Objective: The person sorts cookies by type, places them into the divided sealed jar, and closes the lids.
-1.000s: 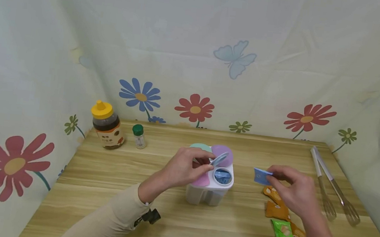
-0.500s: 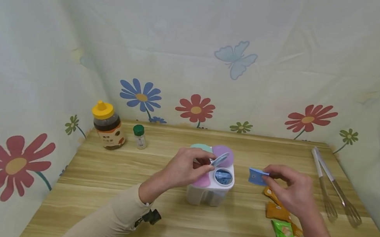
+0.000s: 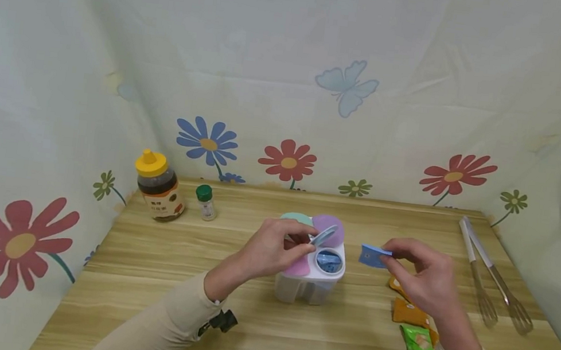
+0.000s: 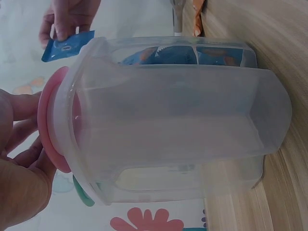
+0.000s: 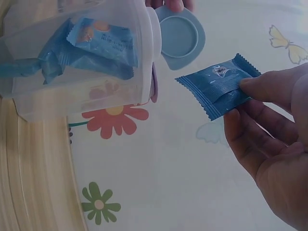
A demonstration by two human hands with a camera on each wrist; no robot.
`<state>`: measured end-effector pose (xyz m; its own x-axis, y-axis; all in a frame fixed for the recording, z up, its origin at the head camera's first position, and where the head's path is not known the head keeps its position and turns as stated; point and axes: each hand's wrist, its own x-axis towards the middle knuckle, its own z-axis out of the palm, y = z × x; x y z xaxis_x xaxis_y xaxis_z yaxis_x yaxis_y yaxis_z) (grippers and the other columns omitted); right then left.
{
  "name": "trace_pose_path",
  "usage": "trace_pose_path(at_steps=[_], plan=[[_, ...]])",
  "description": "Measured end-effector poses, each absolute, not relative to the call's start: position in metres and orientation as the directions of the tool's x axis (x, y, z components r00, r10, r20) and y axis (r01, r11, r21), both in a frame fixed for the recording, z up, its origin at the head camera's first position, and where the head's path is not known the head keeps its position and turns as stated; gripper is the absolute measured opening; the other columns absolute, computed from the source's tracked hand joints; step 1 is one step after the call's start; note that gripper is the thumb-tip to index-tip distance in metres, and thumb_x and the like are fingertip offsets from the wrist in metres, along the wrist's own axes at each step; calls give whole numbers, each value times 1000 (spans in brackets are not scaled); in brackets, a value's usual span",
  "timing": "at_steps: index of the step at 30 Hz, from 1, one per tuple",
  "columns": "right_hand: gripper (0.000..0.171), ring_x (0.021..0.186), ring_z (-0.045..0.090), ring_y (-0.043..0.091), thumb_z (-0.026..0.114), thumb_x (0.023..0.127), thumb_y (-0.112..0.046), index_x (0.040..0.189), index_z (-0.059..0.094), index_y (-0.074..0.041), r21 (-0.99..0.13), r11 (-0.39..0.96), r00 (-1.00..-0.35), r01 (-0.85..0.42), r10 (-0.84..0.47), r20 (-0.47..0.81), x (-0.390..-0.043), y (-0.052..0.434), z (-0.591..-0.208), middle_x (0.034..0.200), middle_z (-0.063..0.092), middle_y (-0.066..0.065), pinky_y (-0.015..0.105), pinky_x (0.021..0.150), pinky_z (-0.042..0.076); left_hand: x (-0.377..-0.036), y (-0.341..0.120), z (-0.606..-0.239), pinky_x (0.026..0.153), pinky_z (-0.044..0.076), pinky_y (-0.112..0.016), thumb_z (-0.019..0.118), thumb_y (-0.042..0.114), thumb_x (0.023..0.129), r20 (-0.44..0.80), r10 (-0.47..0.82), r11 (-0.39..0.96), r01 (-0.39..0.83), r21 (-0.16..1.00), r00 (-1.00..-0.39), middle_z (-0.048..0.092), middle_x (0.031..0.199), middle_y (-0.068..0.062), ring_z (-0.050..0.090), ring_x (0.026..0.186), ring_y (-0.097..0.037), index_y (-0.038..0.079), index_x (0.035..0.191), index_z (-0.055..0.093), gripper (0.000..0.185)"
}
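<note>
A clear plastic storage box [image 4: 183, 110] with a white rim and coloured round lids stands upright on the table. My left hand [image 3: 272, 246] pinches its light blue lid [image 5: 179, 36], which is tilted up off the opening. Through the wall of that compartment, several blue packets [image 5: 103, 41] show in the right wrist view. To the right of the box, my right hand [image 3: 422, 272] pinches one small blue snack packet [image 5: 219, 86] between thumb and fingers, in the air and apart from the opening. The pink lid [image 4: 50, 120], the purple lid [image 3: 328, 226] and the green lid [image 3: 298, 218] are down.
Orange packets [image 3: 410, 312] and a green packet [image 3: 417, 342] lie under and beside my right forearm. Metal tongs [image 3: 493, 268] lie at the right. A yellow-capped honey jar [image 3: 158, 187] and a green-capped shaker [image 3: 206, 202] stand at the back left, before a flowered curtain [image 3: 270, 81].
My right hand has moved left with the blue packet, closer to the box. The left hand stays at the raised lid.
</note>
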<state>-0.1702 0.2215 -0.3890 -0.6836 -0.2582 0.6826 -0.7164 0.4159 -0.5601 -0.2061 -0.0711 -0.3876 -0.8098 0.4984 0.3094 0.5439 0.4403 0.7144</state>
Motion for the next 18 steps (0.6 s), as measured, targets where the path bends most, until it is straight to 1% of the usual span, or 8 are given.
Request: trace_pose_path(at_steps=[7,13,18], plan=[[38,80,65,5,71,69,26,95,69,-1,-596,352,-688,-722,-275,671,-169,215,-385,90,70,8,16,77,54,-206,-71,-386,71,54,-16,75,17,86,294,494,447,529,721,-818,71,96,2,64,84,-6,11,116,71,31],[36,79,65,8,69,70,27,96,69,2,-642,271,-696,-718,-300,652,-171,210,-388,91,70,8,19,75,56,-205,-71,-386,72,54,-16,75,17,87,288,496,448,525,723,-819,71,97,1,65,85,-7,11,117,71,31],[36,81,65,10,71,71,24,98,69,1,-653,222,-687,-724,-317,654,-173,203,-389,93,70,7,20,74,56,-205,-71,-386,72,55,-16,75,16,87,286,493,451,523,724,-822,71,96,1,65,85,-7,11,116,71,30]])
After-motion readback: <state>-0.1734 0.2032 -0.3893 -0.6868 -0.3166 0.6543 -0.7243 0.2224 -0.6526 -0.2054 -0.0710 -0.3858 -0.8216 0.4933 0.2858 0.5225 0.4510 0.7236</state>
